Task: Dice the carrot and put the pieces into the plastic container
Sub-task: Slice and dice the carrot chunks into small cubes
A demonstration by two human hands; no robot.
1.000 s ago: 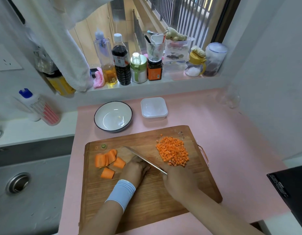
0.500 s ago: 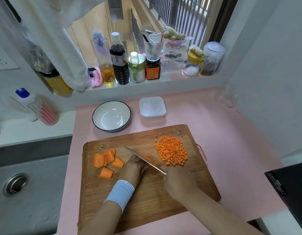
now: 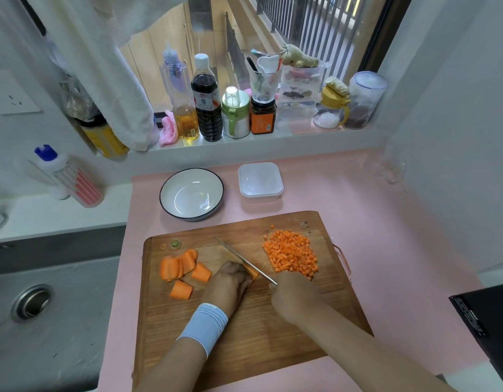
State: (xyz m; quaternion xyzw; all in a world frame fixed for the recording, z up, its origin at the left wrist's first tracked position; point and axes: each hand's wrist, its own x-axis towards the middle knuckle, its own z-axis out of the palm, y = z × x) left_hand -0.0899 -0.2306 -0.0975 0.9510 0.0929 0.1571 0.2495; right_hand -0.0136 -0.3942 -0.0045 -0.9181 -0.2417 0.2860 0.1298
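On the wooden cutting board [image 3: 244, 329], my left hand [image 3: 227, 284] presses down on a carrot piece [image 3: 251, 272], mostly hidden under my fingers. My right hand [image 3: 292, 295] grips the handle of a knife [image 3: 242, 258], whose blade runs diagonally against the held piece. A heap of diced carrot [image 3: 291, 254] lies on the board's right side. Several larger carrot chunks [image 3: 179, 267] sit on its left side. The empty clear plastic container [image 3: 260, 181] stands on the pink counter beyond the board.
A white bowl [image 3: 191, 193] with a dark rim stands left of the container. Bottles and jars [image 3: 216, 103] line the window sill behind. A sink [image 3: 32, 304] lies to the left, a black object [image 3: 485, 329] at the right edge, a glass [image 3: 386, 168] far right.
The knife blade has shifted slightly against the held carrot piece, and a bit of orange now shows beside my left fingers. The heap and chunks have not moved.
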